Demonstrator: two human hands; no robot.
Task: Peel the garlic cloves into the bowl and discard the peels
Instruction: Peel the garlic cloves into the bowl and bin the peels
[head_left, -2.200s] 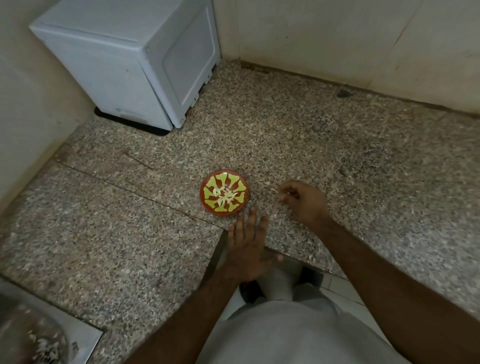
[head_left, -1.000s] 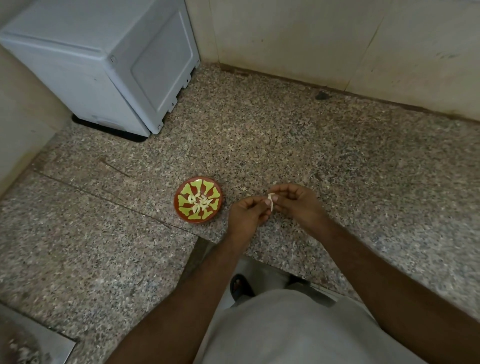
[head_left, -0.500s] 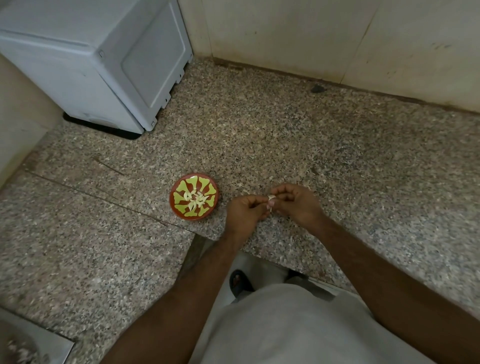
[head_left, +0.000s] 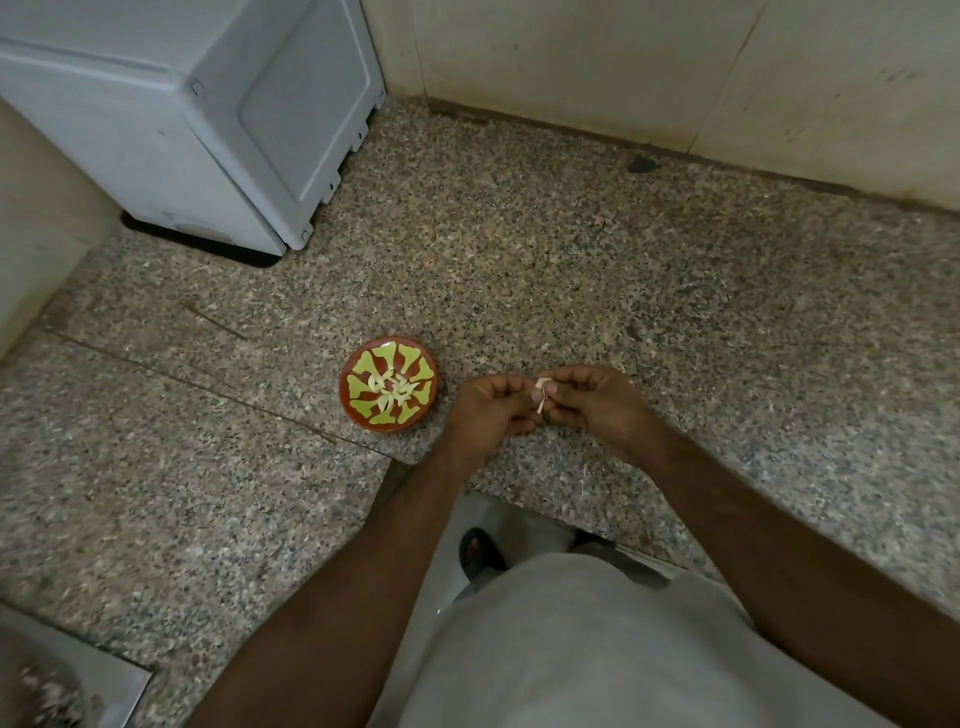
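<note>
Peeling is underway: the left hand (head_left: 488, 410) and right hand (head_left: 592, 402), fingers curled, pinch one garlic clove (head_left: 543, 387) between them just right of the bowl (head_left: 389, 384), apparently with skin hanging, so next comes stripping it and dropping the clove in.

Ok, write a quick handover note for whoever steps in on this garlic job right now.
Left hand: pinching the garlic clove from the left.
Right hand: pinching the same clove from the right, over the counter; a strip of peel hangs from it.
Bowl: on the counter, just left of the hands, with several peeled cloves in the middle.
Done: those cloves in the bowl.
Left: finish stripping this clove, drop it in the bowl, discard the peel. I cannot tell whether more unpeeled cloves remain.
</note>
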